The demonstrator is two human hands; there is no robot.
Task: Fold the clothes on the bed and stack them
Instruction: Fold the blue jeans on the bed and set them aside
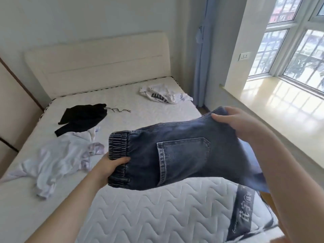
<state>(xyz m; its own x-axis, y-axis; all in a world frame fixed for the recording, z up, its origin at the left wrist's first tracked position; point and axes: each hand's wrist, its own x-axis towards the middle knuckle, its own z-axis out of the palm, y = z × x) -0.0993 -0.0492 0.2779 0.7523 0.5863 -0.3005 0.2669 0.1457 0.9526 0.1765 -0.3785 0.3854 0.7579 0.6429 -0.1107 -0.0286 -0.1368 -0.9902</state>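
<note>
Jeans, folded, held in the air above the near part of the bed, back pocket facing up; lower legs hidden under the fold and behind the right forearm. Left hand closed on the elastic waistband; right hand pinching the far folded edge, arm reaching in from the right. White garment and black garment lie crumpled to the left, touching; printed white shirt near the headboard. Mattress bare in front; window to the right.

white shirt: "CLAE…" | mattress label: "花宇"
</note>
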